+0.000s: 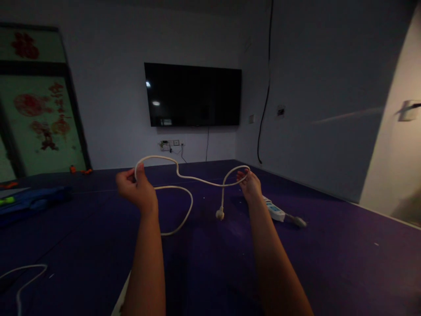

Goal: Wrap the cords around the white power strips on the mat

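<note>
A white power cord (200, 180) stretches loosely between my two hands above the purple floor. My left hand (136, 188) pinches it between thumb and fingers; from there the cord runs down behind my forearm, and a loop of it shows to the right. On the other side my right hand (250, 185) grips the cord near its plug end, with the fingers closed round it. The plug (220, 213) dangles below a short length of cord, between the hands. Behind my right forearm lies a white power strip (274, 210), partly hidden, with a plug (298, 221) at its near end.
A black television (195, 95) hangs on the far wall above several sockets (174, 143). Blue cloth (36, 199) and small orange things (86, 171) lie at the left. Another white cable (28, 268) rests at the lower left. A black cable (265, 109) hangs down the right wall.
</note>
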Motion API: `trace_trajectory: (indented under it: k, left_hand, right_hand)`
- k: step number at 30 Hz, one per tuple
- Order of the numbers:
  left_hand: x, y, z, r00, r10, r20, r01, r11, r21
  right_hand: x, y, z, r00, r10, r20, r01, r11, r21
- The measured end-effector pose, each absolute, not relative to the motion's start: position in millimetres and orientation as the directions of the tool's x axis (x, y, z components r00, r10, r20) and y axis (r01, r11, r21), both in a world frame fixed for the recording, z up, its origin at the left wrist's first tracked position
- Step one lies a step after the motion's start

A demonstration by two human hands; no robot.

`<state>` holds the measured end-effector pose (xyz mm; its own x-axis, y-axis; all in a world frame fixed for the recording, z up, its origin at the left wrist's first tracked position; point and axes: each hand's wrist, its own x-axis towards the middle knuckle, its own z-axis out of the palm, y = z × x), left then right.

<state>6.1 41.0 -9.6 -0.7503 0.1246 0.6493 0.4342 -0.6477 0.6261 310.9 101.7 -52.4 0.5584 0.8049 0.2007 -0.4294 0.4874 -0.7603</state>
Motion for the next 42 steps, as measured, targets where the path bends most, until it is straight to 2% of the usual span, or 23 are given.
trace_trajectory:
  k: [3, 10, 13, 16, 19, 21, 23, 25, 28, 30, 32, 36, 39, 42]
  left_hand:
    - [23, 31, -2, -0.789, 0.044, 0.612, 0.439, -0.658, 0.613]
    - [39, 22, 4, -0.750, 0.023, 0.661, 0.461, -0.698, 0.548]
    - [38, 24, 3, -0.756, 0.025, 0.654, 0.453, -0.701, 0.551]
    - [38, 26, 2, -0.740, 0.036, 0.671, 0.456, -0.707, 0.541]
    - [41, 27, 1, -0.714, 0.048, 0.699, 0.467, -0.711, 0.525]
    - [44, 27, 1, -0.700, 0.073, 0.710, 0.456, -0.719, 0.524]
    - [46, 26, 1, -0.685, 0.097, 0.722, 0.444, -0.731, 0.519]
    - [49, 26, 2, -0.672, 0.107, 0.733, 0.440, -0.739, 0.511]
    - [53, 25, 2, -0.659, 0.121, 0.742, 0.428, -0.751, 0.503]
    - [55, 23, 3, -0.649, 0.126, 0.750, 0.418, -0.766, 0.489]
    - [56, 20, 5, -0.638, 0.116, 0.761, 0.421, -0.775, 0.472]
    - [52, 11, 11, -0.635, 0.084, 0.768, 0.461, -0.756, 0.465]
    - [42, 9, 14, -0.624, 0.114, 0.773, 0.458, -0.748, 0.480]
    - [33, 9, 15, -0.607, 0.148, 0.781, 0.441, -0.755, 0.485]
  right_hand:
    - [310, 104, -60, 0.537, 0.827, 0.165, -0.349, 0.396, -0.849]
    - [314, 97, -57, 0.559, 0.809, 0.181, -0.170, 0.325, -0.930]
    - [321, 85, -44, 0.586, 0.760, 0.283, -0.046, 0.380, -0.924]
    - [322, 69, -26, 0.519, 0.713, 0.471, 0.163, 0.458, -0.874]
    - [308, 53, -11, 0.330, 0.747, 0.577, 0.283, 0.506, -0.815]
    - [292, 44, -4, 0.135, 0.802, 0.582, 0.324, 0.519, -0.791]
    - [272, 38, -2, -0.108, 0.846, 0.523, 0.366, 0.523, -0.770]
    - [250, 36, -4, -0.324, 0.855, 0.406, 0.426, 0.515, -0.744]
    - [217, 41, -14, -0.546, 0.780, 0.308, 0.524, 0.604, -0.601]
    - [199, 47, -22, -0.544, 0.796, 0.266, 0.635, 0.598, -0.490]
    - [186, 52, -30, -0.509, 0.834, 0.215, 0.708, 0.547, -0.446]
    - [187, 59, -37, -0.492, 0.862, 0.123, 0.735, 0.487, -0.472]
    - [209, 62, -33, -0.409, 0.896, 0.172, 0.722, 0.433, -0.540]
    - [233, 66, -30, -0.192, 0.931, 0.310, 0.743, 0.345, -0.574]
